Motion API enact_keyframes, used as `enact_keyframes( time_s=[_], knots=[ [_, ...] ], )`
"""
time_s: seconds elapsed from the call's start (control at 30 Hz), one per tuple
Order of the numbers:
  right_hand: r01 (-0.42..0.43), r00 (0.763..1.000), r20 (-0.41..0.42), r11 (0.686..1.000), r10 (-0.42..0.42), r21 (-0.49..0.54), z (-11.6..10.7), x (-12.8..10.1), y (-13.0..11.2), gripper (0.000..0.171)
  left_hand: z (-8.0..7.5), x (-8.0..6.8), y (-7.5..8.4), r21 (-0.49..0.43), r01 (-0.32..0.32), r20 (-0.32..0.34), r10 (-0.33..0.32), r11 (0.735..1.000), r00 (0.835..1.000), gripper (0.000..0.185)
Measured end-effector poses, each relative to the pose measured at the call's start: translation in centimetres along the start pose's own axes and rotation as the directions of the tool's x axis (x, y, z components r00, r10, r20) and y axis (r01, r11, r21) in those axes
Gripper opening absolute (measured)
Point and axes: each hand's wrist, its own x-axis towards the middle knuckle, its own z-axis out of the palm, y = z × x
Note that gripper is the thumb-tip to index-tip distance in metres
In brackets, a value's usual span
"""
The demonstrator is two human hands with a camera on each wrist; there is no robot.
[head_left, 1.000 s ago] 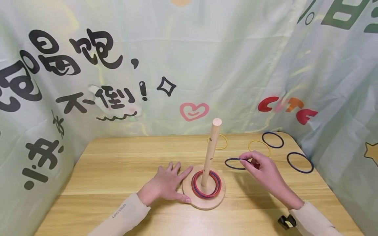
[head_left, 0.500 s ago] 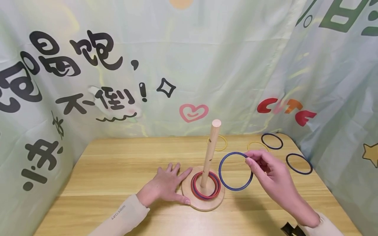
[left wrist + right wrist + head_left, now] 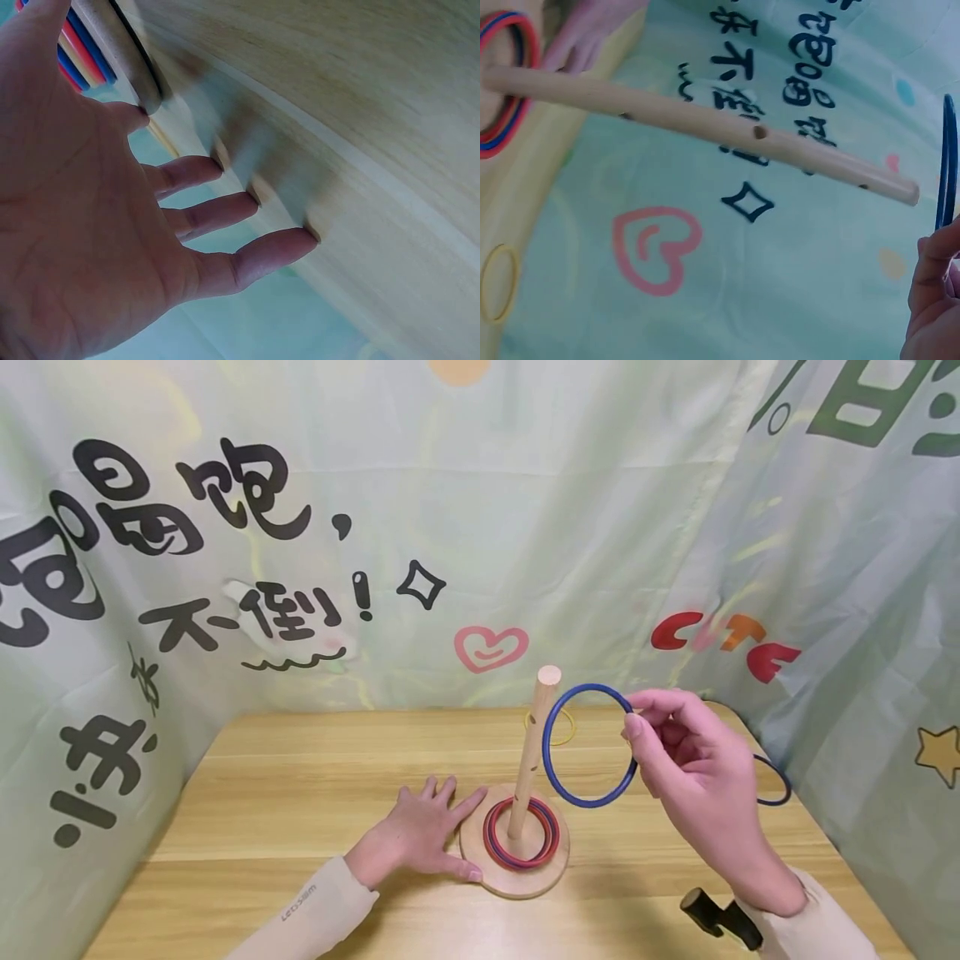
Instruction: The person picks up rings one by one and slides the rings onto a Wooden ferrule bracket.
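The blue ring point(image 3: 590, 745) was pinched upright at its rim by the right hand point(image 3: 693, 777), held level with the top of the wooden peg point(image 3: 534, 752), presumably so its opening faced the tip. The round base point(image 3: 516, 877) was steadied by the left hand point(image 3: 420, 839), fingers spread flat on the tabletop point(image 3: 300, 793) toward its front edge.

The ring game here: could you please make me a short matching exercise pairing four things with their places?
Things:
1. blue ring
2. red and blue rings
3. yellow ring
4. left hand

Places:
A. flat on the table, touching the wooden base's edge
B. lying on the table behind the peg
C. pinched by the right hand, beside the peg's top
D. stacked around the peg's foot

Pairs: 1-C, 2-D, 3-B, 4-A
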Motion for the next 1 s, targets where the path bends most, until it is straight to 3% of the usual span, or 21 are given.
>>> enact_keyframes(
  time_s=[0.17,0.37,0.5,0.8,1.0],
  knots=[
    [-0.046,0.998,-0.041,0.998,0.047,0.040,0.9,1.3,-0.7,0.024,0.0,0.0,0.0,-0.008,0.002,0.000,-0.002,1.000,1.000,0.120],
    [-0.199,0.978,-0.068,0.980,0.199,0.014,1.4,2.3,-1.0,0.019,0.1,0.0,-0.1,-0.016,0.003,0.000,-0.003,1.000,1.000,0.120],
    [-0.261,0.964,-0.043,0.965,0.261,0.006,1.6,2.4,-0.5,0.018,0.0,-0.1,0.0,-0.018,0.002,-0.001,-0.002,1.000,1.000,0.120],
    [-0.287,0.957,0.028,0.958,0.287,-0.025,2.3,1.4,1.9,0.015,-0.2,-0.2,0.1,-0.012,0.000,-0.002,0.000,1.000,1.000,0.120],
    [-0.361,0.930,0.064,0.932,0.363,-0.042,3.1,-0.1,3.9,0.011,-0.2,-0.2,0.2,-0.011,0.000,-0.002,0.000,1.000,1.000,0.119]
  ],
)
